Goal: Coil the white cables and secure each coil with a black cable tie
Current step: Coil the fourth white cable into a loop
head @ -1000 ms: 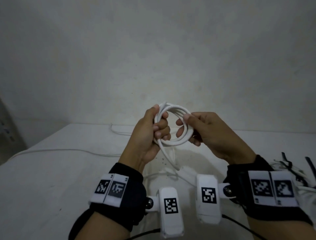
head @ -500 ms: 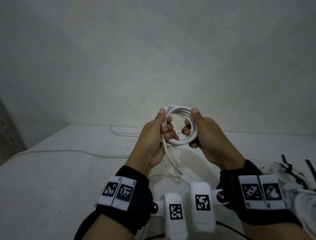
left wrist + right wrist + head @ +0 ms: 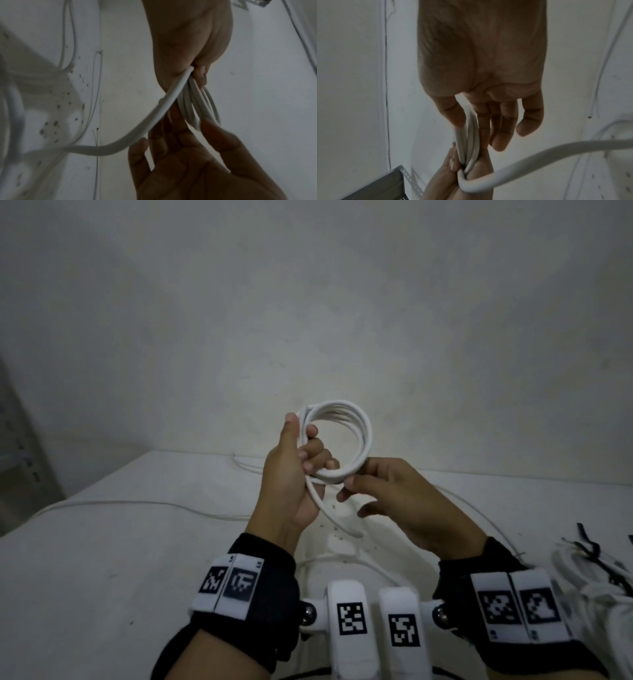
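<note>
A white cable coil (image 3: 363, 430) of several loops is held up above the white table (image 3: 102, 559). My left hand (image 3: 294, 474) grips the coil's left side, thumb along the outside and fingers curled through the loop. A loose tail (image 3: 334, 517) hangs from that fist toward the table. My right hand (image 3: 394, 498) reaches in from the right and pinches the coil's bottom between thumb and fairly straight fingers. The right wrist view shows the coil strands (image 3: 471, 135) running between my right thumb and index finger. In the left wrist view, the tail (image 3: 154, 121) sweeps left.
At the right edge lie white coils bound with black cable ties (image 3: 589, 553). A loose white cable (image 3: 120, 503) runs across the table's left part, and more cable lies beneath my hands. A grey metal shelf (image 3: 20, 440) stands at far left. A plain wall is close behind.
My right hand slid from the coil's upper right side down to its bottom. The left hand kept its grip and the coil now faces me more fully.
</note>
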